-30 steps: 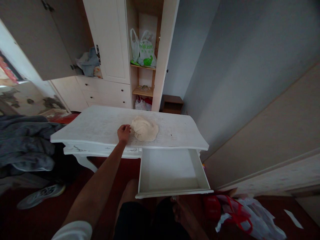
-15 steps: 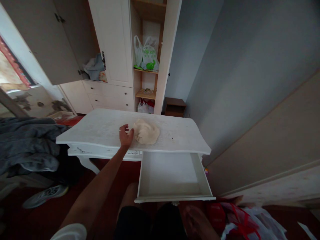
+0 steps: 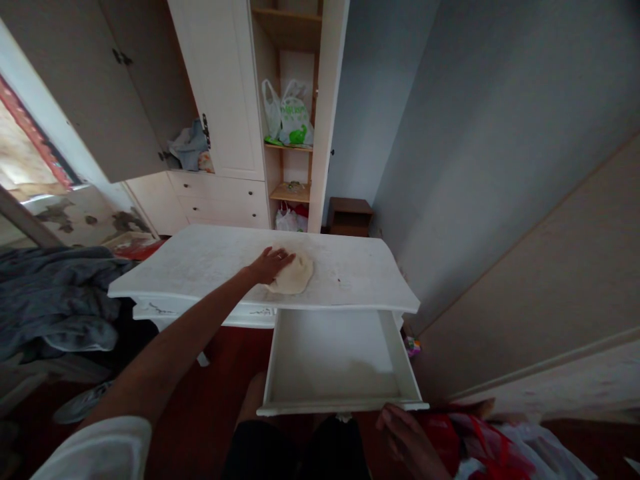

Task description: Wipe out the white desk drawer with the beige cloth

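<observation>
On the white table [image 3: 210, 250] lies a soft, cream-coloured, rounded mass [image 3: 299, 275] that looks like dough; I cannot rule out a bunched cloth. My left hand [image 3: 273, 265] rests across its left and upper part with fingers stretched out, hiding some of it. Below the tabletop a white drawer [image 3: 330, 363] is pulled out towards me. My right hand [image 3: 403, 433] is low at the drawer front's right end, its fingers loosely bent. Whether its fingertips touch the drawer edge is hard to tell in the dim light.
Grey clothing [image 3: 55, 300] is heaped on the left, above a shoe [image 3: 83, 403]. Red and clear plastic bags [image 3: 500, 447] lie on the floor at right. Behind the table stands a white wardrobe [image 3: 227, 113] with bags [image 3: 295, 117] on an open shelf. A brown box-like cabinet [image 3: 351, 212] stands behind.
My left hand has moved from the left side of the cream-coloured mass onto its top, fingers now laid flat. My right hand has come up slightly to the drawer front.
</observation>
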Demonstrator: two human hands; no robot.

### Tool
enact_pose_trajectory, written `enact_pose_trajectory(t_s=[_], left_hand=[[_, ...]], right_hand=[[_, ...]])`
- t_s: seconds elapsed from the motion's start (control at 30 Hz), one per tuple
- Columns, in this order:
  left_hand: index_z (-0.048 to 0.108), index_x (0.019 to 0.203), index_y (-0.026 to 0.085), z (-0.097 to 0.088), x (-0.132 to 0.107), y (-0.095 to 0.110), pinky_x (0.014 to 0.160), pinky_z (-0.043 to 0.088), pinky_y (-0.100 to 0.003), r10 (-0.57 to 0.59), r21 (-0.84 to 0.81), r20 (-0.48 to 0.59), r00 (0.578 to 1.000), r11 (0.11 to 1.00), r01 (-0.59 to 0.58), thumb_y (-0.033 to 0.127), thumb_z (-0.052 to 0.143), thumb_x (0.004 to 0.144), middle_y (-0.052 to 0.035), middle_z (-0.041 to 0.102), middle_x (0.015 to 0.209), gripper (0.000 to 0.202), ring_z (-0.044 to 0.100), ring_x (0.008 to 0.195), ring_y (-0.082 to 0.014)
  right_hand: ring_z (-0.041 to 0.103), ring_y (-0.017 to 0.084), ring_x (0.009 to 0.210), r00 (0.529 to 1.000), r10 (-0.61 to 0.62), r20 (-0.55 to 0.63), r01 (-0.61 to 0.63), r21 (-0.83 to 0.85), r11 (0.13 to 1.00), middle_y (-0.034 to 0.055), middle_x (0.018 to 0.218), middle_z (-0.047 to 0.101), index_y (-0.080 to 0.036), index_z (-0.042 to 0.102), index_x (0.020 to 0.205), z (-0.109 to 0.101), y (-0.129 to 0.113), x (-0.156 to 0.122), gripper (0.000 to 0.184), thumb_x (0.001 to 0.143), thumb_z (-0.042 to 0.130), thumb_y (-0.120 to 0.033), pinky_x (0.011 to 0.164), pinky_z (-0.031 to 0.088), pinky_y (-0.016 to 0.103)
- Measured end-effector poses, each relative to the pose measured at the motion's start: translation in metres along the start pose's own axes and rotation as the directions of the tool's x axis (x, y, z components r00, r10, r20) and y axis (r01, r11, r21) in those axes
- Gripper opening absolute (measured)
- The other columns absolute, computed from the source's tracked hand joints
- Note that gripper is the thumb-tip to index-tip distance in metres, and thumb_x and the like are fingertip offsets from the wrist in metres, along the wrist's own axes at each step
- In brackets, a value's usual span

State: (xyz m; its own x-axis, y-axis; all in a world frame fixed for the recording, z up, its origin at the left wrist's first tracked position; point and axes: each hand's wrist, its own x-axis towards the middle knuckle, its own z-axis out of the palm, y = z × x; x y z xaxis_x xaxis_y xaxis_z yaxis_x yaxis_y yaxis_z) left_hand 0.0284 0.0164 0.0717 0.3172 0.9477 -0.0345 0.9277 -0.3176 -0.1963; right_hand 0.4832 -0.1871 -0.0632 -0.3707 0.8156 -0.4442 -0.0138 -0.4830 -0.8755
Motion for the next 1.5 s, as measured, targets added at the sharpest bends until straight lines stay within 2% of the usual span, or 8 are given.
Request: enact_pose_trajectory(t_s=[0.27, 0.47, 0.53, 0.63, 0.8, 0.97, 1.2, 1.5], left_hand=[[0.059, 0.133, 0.024, -0.007, 0.005, 0.007, 0.104, 0.051, -0.039, -0.406, -0.404, -0.045, 0.913, 0.843, 0.355, 0.030, 0.059, 0.078, -0.0084, 0.064, 0.133, 0.056, 0.063, 0.119, -0.0279], [0.060, 0.125, 0.014, 0.004, -0.053, 0.074, 0.098, 0.055, -0.033, -0.739, -0.872, -0.313, 0.596, 0.473, 0.129, 0.026, 0.052, 0.069, -0.0073, 0.071, 0.121, 0.058, 0.065, 0.111, -0.0227], [0.056, 0.128, 0.016, 0.007, -0.080, 0.108, 0.096, 0.056, -0.036, -0.779, -0.919, -0.294, 0.553, 0.390, 0.061, 0.029, 0.053, 0.068, -0.0067, 0.070, 0.120, 0.061, 0.066, 0.108, -0.0234], [0.055, 0.127, 0.022, 0.008, -0.119, 0.153, 0.093, 0.057, -0.035, -0.774, -0.922, -0.191, 0.603, 0.352, 0.159, 0.028, 0.055, 0.069, -0.0045, 0.070, 0.118, 0.059, 0.066, 0.108, -0.0231], [0.061, 0.114, 0.029, 0.018, -0.152, 0.190, 0.095, 0.055, -0.034, -0.592, -0.824, 0.051, 0.804, 0.430, 0.369, 0.016, 0.057, 0.068, -0.0012, 0.072, 0.110, 0.048, 0.068, 0.102, -0.0222], [0.059, 0.106, 0.022, 0.040, -0.131, 0.195, 0.091, 0.054, -0.036, -0.630, -0.596, 0.146, 0.762, 0.559, 0.576, 0.018, 0.056, 0.077, -0.0092, 0.070, 0.108, 0.029, 0.067, 0.103, -0.0258], [0.054, 0.121, 0.012, 0.062, -0.059, 0.204, 0.093, 0.054, -0.037, -0.630, -0.471, 0.109, 0.769, 0.648, 0.598, 0.024, 0.051, 0.088, -0.0172, 0.065, 0.119, 0.035, 0.062, 0.117, -0.0288], [0.068, 0.120, 0.011, 0.071, 0.023, 0.220, 0.097, 0.050, -0.052, -0.684, -0.370, 0.183, 0.706, 0.617, 0.694, 0.034, 0.041, 0.097, -0.0242, 0.066, 0.121, 0.042, 0.061, 0.118, -0.0380]], right_hand=[[0.034, 0.007, 0.052, 1.000, 0.002, -0.029, 0.001, 0.092, 0.996, -0.0030, 0.060, 0.045, -0.017, 0.067, 0.078, 0.007, 0.019, -0.005, 0.055, 0.069, 0.075, -0.071, 0.048, 0.026, 0.021], [0.041, 0.008, 0.056, 0.997, 0.014, -0.081, -0.007, 0.092, 0.996, 0.0017, 0.073, 0.057, -0.017, 0.070, 0.082, -0.004, 0.022, -0.009, 0.058, 0.063, 0.078, -0.071, 0.050, 0.031, 0.021], [0.040, 0.007, 0.056, 0.997, 0.013, -0.081, -0.006, 0.088, 0.996, 0.0015, 0.074, 0.058, -0.016, 0.070, 0.083, -0.006, 0.020, -0.011, 0.057, 0.065, 0.079, -0.069, 0.050, 0.030, 0.021], [0.039, 0.007, 0.056, 0.998, 0.000, -0.064, 0.006, 0.095, 0.995, 0.0013, 0.074, 0.057, -0.016, 0.070, 0.083, -0.007, 0.016, -0.014, 0.055, 0.066, 0.079, -0.067, 0.050, 0.030, 0.021], [0.035, 0.007, 0.054, 1.000, 0.006, -0.013, -0.005, 0.107, 0.994, -0.0013, 0.065, 0.050, -0.016, 0.069, 0.082, -0.007, 0.023, -0.016, 0.054, 0.068, 0.078, -0.067, 0.049, 0.026, 0.021], [0.035, 0.007, 0.054, 0.999, -0.006, 0.034, 0.002, 0.128, 0.992, -0.0029, 0.060, 0.045, -0.016, 0.069, 0.084, -0.005, 0.033, -0.020, 0.052, 0.072, 0.075, -0.066, 0.050, 0.027, 0.021], [0.035, 0.007, 0.053, 1.000, -0.008, -0.003, 0.008, 0.213, 0.977, -0.0033, 0.059, 0.044, -0.016, 0.068, 0.085, -0.008, 0.039, -0.031, 0.051, 0.072, 0.076, -0.065, 0.049, 0.026, 0.022], [0.034, 0.007, 0.052, 0.993, 0.001, 0.120, -0.037, 0.297, 0.954, -0.0040, 0.058, 0.043, -0.016, 0.063, 0.081, -0.008, 0.065, -0.045, 0.047, 0.080, 0.071, -0.062, 0.052, 0.025, 0.022]])
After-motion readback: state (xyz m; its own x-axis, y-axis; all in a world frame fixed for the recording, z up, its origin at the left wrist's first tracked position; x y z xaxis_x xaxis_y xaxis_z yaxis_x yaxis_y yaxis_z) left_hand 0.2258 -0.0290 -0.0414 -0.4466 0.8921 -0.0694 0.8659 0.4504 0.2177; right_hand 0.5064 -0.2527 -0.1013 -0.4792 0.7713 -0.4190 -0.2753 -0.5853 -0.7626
